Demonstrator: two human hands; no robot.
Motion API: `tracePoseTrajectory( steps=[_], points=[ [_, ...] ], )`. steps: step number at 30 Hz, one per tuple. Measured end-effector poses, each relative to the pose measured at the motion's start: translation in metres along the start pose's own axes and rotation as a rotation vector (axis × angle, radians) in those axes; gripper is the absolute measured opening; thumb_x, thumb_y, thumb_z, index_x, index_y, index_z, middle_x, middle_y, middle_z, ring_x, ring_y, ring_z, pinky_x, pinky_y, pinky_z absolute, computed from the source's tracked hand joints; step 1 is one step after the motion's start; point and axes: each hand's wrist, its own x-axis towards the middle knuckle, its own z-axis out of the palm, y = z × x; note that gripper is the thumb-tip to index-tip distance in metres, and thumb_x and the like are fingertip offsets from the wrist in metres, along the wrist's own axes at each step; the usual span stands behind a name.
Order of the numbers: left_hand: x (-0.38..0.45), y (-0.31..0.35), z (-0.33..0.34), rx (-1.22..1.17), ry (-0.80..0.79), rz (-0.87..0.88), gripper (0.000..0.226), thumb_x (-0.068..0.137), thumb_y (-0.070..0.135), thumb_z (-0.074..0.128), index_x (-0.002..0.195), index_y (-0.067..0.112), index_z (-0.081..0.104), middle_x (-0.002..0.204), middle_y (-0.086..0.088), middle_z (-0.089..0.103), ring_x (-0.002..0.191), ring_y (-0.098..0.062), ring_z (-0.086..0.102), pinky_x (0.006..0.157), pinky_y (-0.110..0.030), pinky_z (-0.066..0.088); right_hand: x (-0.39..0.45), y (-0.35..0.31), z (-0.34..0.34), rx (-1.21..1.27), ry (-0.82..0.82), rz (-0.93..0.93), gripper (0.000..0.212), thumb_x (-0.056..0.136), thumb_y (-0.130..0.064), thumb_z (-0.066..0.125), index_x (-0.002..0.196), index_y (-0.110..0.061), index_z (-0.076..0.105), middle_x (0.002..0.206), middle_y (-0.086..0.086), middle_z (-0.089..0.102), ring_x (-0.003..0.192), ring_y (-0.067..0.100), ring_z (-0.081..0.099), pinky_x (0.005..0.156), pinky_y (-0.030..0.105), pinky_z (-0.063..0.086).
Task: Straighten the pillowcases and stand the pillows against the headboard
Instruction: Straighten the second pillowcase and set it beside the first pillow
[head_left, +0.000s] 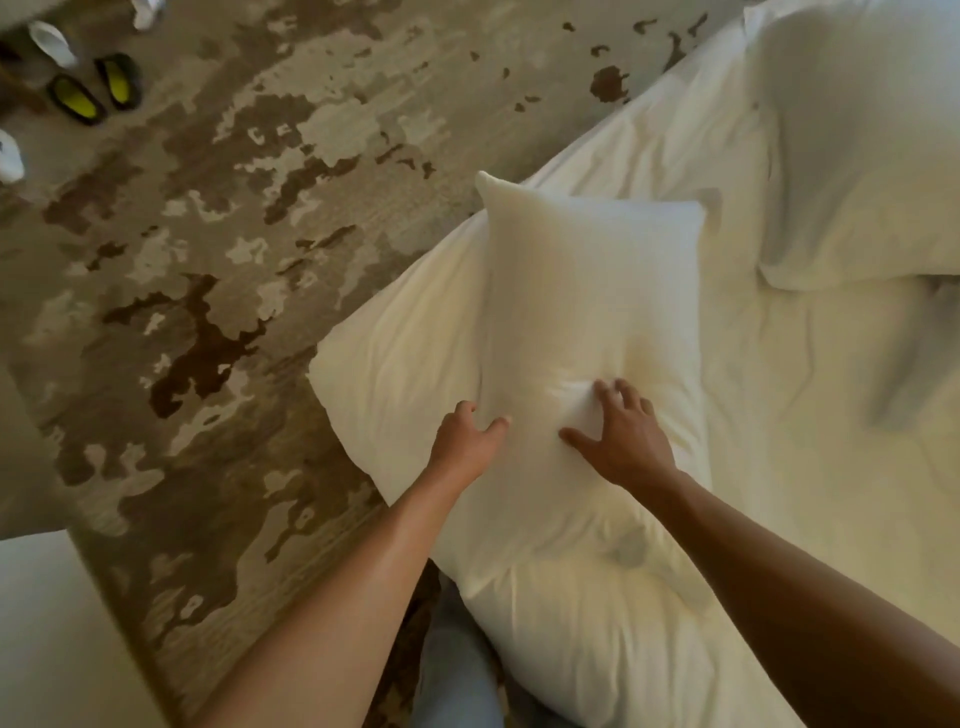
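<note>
1. A plump white rectangular pillow in a smooth cotton case (582, 291) lay on top of a second, larger white pillow with a creased case (400, 353) at the near edge of the white-sheeted bed (779, 415); the upper one ran lengthwise away from the person, one pointed corner reaching out past the bed's edge over the floor.
2. The left hand (467, 441) sat at the left side of the upper pillow, fingers curled round its edge and thumb stretched out across the top of the fabric, so it appeared to grip that side.
3. The right hand (623, 441) lay palm down on the upper pillow, fingers spread and bent at the tips, digging into the case; small wrinkles gathered under the fingertips. Whether it actually had fabric pinched could not be told.
4. The two hands were near each other, with a strip of pillowcase between the thumbs.
5. A third white pillow in a cool-toned case (857, 156) lay farther up the bed toward the upper right, well apart from the stacked pair.
6. A rumpled grey-shadowed fold of sheet (914, 353) showed at the right edge, just below that far pillow.
7. The floor beside the bed was a beige carpet with brown and cream mottled patches (218, 234).
8. A pair of black shoes with bright yellow-green insoles (96, 88) stood on the carpet in the upper left corner, with white shoes (52, 44) close by them.
9. A leg in light blue denim (457, 665) showed at the bottom, between the forearms.
</note>
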Motion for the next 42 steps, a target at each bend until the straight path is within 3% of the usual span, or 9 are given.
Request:
tracePoseTrajectory(
  steps=[5,9,16,20,24,28,31,37,42],
  points=[
    [0.054,0.0,0.007,-0.103,-0.041,-0.062,0.083,0.087,0.061,0.065,0.15,0.012,0.042,0.148,-0.011,0.053,0.134,-0.029,0.052,0.1,-0.032,0.044,0.016,0.0,0.03,-0.029,0.013,0.057,0.097,0.086,-0.076,0.057,0.161,-0.029,0.017,0.171,0.004,0.016,0.153,0.033,0.025,0.112,0.048,0.043],
    [0.088,0.002,0.021,-0.116,-0.06,-0.078,0.094,0.085,0.06,0.071,0.154,0.007,0.038,0.153,-0.015,0.05,0.14,-0.031,0.049,0.113,-0.035,0.04,0.028,0.007,0.041,-0.06,0.01,0.087,0.1,0.083,-0.08,0.054,0.161,-0.033,0.011,0.172,0.0,0.012,0.155,0.03,0.022,0.111,0.048,0.045],
    [0.115,0.005,0.04,-0.168,-0.005,0.004,0.086,0.083,0.046,0.079,0.151,0.008,0.044,0.148,-0.013,0.056,0.138,-0.03,0.051,0.114,-0.039,0.041,0.043,0.008,0.052,-0.116,0.016,0.115,0.101,0.082,-0.08,0.054,0.162,-0.033,0.012,0.172,0.001,0.011,0.154,0.031,0.024,0.109,0.053,0.049],
    [0.126,0.0,0.052,-0.15,-0.006,-0.018,0.067,0.086,0.044,0.077,0.133,0.0,0.06,0.132,-0.019,0.066,0.126,-0.034,0.061,0.105,-0.042,0.049,0.045,0.009,0.055,-0.124,0.023,0.119,0.099,0.083,-0.08,0.05,0.162,-0.033,0.012,0.172,0.0,0.01,0.155,0.029,0.022,0.11,0.052,0.047],
    [0.126,-0.002,0.064,-0.25,0.0,-0.016,0.037,0.088,0.038,0.076,0.109,0.007,0.072,0.105,-0.007,0.075,0.104,-0.027,0.072,0.081,-0.025,0.05,0.042,0.012,0.055,-0.131,0.036,0.129,0.098,0.085,-0.081,0.045,0.163,-0.033,0.011,0.173,0.0,0.008,0.155,0.029,0.02,0.113,0.051,0.044],
    [0.115,0.003,0.063,-0.259,0.005,0.04,0.035,0.087,0.038,0.077,0.104,0.008,0.074,0.099,-0.006,0.077,0.096,-0.025,0.073,0.081,-0.031,0.055,0.03,0.016,0.052,-0.104,0.041,0.14,0.095,0.088,-0.078,0.045,0.164,-0.034,0.006,0.174,0.0,0.006,0.156,0.031,0.018,0.117,0.053,0.038],
    [0.093,0.015,0.057,-0.243,0.023,0.103,0.032,0.082,0.039,0.08,0.092,0.009,0.074,0.087,-0.003,0.077,0.086,-0.024,0.073,0.077,-0.034,0.057,0.012,0.019,0.044,-0.11,0.062,0.172,0.092,0.092,-0.074,0.045,0.163,-0.035,0.001,0.173,0.004,0.01,0.155,0.032,0.022,0.11,0.056,0.045],
    [0.009,0.056,0.045,-0.15,0.055,0.368,0.014,0.078,0.033,0.08,0.082,0.023,0.071,0.07,0.021,0.069,0.07,0.015,0.064,0.059,-0.002,0.041,-0.052,0.034,0.006,-0.01,0.148,0.189,0.083,0.095,-0.066,0.048,0.162,-0.039,0.006,0.167,0.005,0.027,0.144,0.031,0.041,0.088,0.046,0.057],
    [-0.067,0.068,0.026,0.022,0.032,0.506,0.013,0.078,0.031,0.074,0.082,0.02,0.069,0.067,0.016,0.066,0.062,0.009,0.061,0.054,-0.007,0.041,-0.094,0.037,-0.052,-0.019,0.305,-0.084,0.092,0.092,-0.064,0.059,0.164,-0.034,0.011,0.167,0.006,0.029,0.146,0.031,0.04,0.108,0.046,0.049]
  ],
)
